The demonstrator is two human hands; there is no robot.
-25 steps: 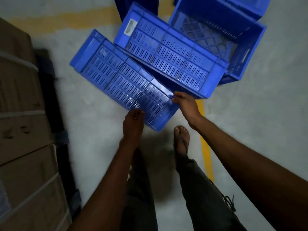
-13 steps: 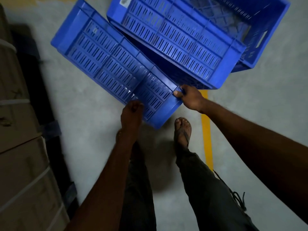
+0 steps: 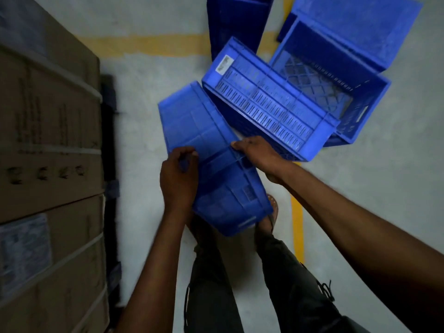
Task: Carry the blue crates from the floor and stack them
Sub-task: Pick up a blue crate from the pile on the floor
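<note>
I hold a blue slotted crate (image 3: 211, 150) off the floor, tilted, its near end over my feet. My left hand (image 3: 179, 179) grips its left rim and my right hand (image 3: 257, 150) grips its right rim. The crate is motion-blurred. Just beyond it a second blue crate (image 3: 269, 104) lies on its side on the floor, with a white label near its far corner. Behind that stands an upright open blue crate (image 3: 336, 75) with a lattice bottom. Another dark blue crate (image 3: 235, 22) shows at the top edge.
Strapped cardboard boxes (image 3: 48, 145) are stacked on a dark pallet (image 3: 109, 188) along the left. Yellow floor lines (image 3: 298, 227) run under my right arm and across the far grey concrete floor. My legs and sandalled foot (image 3: 272, 207) are below the crate.
The crate in my hands has lifted off the floor and swung round toward me, its near end now over my feet. Both hands shifted onto its side rims.
</note>
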